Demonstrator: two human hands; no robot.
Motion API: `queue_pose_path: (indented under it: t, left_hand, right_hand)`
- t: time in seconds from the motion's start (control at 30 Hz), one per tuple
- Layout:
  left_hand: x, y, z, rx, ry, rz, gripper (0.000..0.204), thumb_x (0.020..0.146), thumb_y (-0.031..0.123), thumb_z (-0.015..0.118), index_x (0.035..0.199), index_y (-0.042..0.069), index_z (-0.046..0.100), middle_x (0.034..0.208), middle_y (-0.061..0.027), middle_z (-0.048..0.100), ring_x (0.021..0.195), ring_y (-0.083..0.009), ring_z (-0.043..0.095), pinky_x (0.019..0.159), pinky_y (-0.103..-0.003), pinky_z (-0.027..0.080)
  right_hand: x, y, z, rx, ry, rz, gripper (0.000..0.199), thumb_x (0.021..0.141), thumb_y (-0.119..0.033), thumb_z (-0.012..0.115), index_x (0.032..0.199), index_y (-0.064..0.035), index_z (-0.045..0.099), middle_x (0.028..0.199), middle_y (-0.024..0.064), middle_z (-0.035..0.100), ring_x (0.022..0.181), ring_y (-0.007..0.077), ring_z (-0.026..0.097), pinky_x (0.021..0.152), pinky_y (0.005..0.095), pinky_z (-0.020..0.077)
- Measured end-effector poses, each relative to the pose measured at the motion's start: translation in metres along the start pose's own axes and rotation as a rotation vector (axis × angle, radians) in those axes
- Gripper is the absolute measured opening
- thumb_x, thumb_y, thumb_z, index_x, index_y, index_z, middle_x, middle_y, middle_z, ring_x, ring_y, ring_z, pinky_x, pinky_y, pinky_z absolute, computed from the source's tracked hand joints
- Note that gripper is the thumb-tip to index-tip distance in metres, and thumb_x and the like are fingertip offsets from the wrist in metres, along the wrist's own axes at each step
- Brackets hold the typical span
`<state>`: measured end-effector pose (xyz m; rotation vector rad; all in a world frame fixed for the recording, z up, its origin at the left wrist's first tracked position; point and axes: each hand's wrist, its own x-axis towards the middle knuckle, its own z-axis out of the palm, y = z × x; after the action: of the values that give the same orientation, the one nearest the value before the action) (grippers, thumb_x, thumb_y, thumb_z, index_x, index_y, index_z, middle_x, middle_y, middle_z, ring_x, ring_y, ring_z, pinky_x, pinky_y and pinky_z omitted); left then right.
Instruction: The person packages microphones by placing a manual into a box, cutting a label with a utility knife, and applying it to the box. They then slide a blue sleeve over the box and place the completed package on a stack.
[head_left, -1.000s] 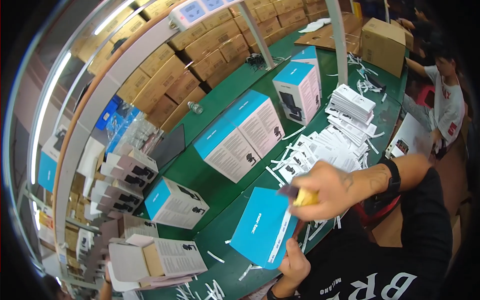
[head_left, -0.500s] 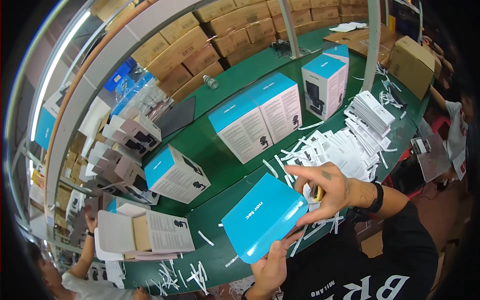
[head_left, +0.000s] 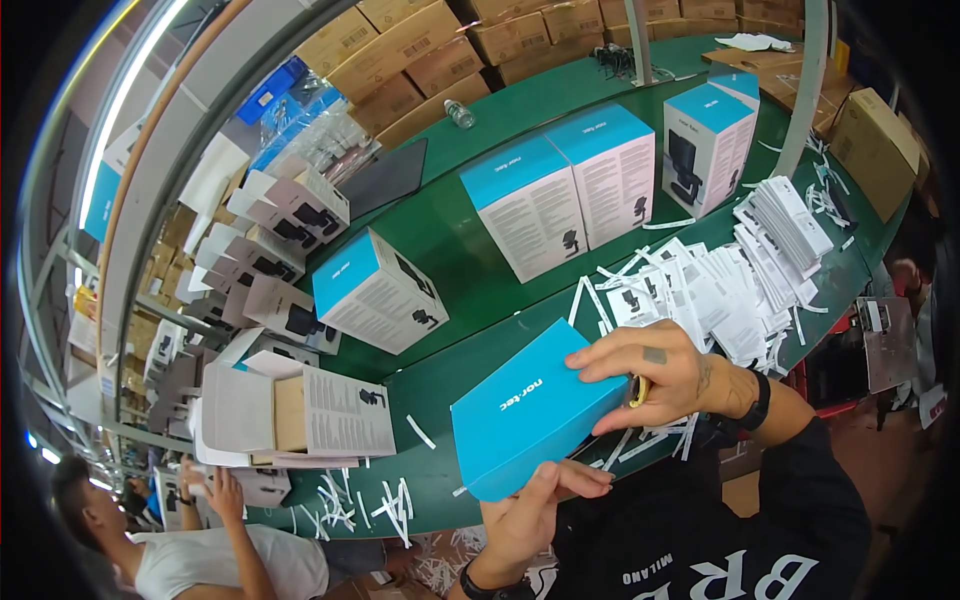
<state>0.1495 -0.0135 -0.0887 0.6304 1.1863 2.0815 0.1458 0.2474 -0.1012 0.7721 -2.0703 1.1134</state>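
A microphone carton with a blue top (head_left: 520,405) rests near the front of the green table, tilted towards me. My right hand (head_left: 665,375) grips its right end, fingers on the blue top and thumb lower on the side. A small yellow object (head_left: 639,391) sticks out of the same hand; its kind is hidden by the palm. At the near edge of the carton, my left hand (head_left: 530,510) presses with thumb and fingers. The blue lid lies flat over the opening.
Two closed cartons (head_left: 565,190) stand behind, with another (head_left: 375,290) to the left. An open carton (head_left: 300,415) sits front left. Leaflets (head_left: 715,295) and white paper strips (head_left: 385,505) litter the table (head_left: 450,365). A co-worker (head_left: 200,550) is at the lower left.
My right fingers have come down onto the blue top, and the front flap edge now sits flush. The view has shifted, showing more of the co-worker, whose hands are raised.
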Motion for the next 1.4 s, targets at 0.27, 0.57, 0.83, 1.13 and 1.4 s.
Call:
queue_pose_path:
  t: [0.27,0.57,0.83,1.13,1.4]
  left_hand:
    - [-0.061,0.017,-0.044,1.234,0.331,0.01,0.059,0.092,0.028,0.071,0.132,-0.012,0.056,0.1,-0.0263,0.072,0.096,-0.0374,0.07,0.088,-0.044,0.056]
    - [-0.021,-0.013,-0.062,1.11,0.525,0.518,0.073,0.076,0.008,0.085,0.141,-0.003,0.053,0.157,-0.0321,0.032,0.137,-0.0444,0.051,0.103,-0.048,0.051]
    - [-0.037,-0.013,-0.089,1.142,0.364,0.485,0.061,0.084,0.004,0.076,0.141,0.0,0.055,0.162,-0.0333,0.027,0.139,-0.0449,0.048,0.106,-0.052,0.049]
    - [-0.024,-0.009,-0.095,1.797,0.06,0.484,0.046,0.087,0.021,0.077,0.126,-0.002,0.067,0.139,-0.0306,0.059,0.127,-0.0468,0.06,0.112,-0.062,0.039]
    - [0.002,0.009,-0.061,2.107,-0.064,0.462,0.046,0.092,0.026,0.074,0.126,-0.004,0.065,0.132,-0.0248,0.066,0.122,-0.0406,0.065,0.109,-0.057,0.044]
  right_hand:
    - [-0.002,0.0,0.012,-0.123,-0.002,-0.034,0.046,0.074,-0.034,0.092,0.105,-0.0077,0.07,0.116,0.0115,0.075,0.062,0.0154,0.07,0.052,0.0229,0.0525]
    - [-0.02,0.0,0.044,-0.112,0.055,-0.034,0.043,0.075,-0.029,0.091,0.105,-0.0075,0.069,0.122,0.0159,0.072,0.056,0.0154,0.066,0.046,0.0233,0.0488]
    - [-0.034,0.001,0.059,-0.209,-0.097,-0.031,0.042,0.078,-0.025,0.087,0.114,-0.0088,0.071,0.134,0.0185,0.067,0.051,0.0111,0.06,0.044,0.0225,0.045]
    - [-0.031,0.038,0.07,-0.146,-0.125,-0.216,0.038,0.081,-0.021,0.085,0.114,-0.0075,0.073,0.126,0.0156,0.073,0.052,0.0062,0.055,0.046,0.0204,0.037]
    - [-0.027,0.02,0.066,-0.215,-0.068,-0.23,0.034,0.08,-0.026,0.087,0.105,-0.0066,0.074,0.12,0.0121,0.075,0.053,0.0068,0.056,0.047,0.0198,0.0365]
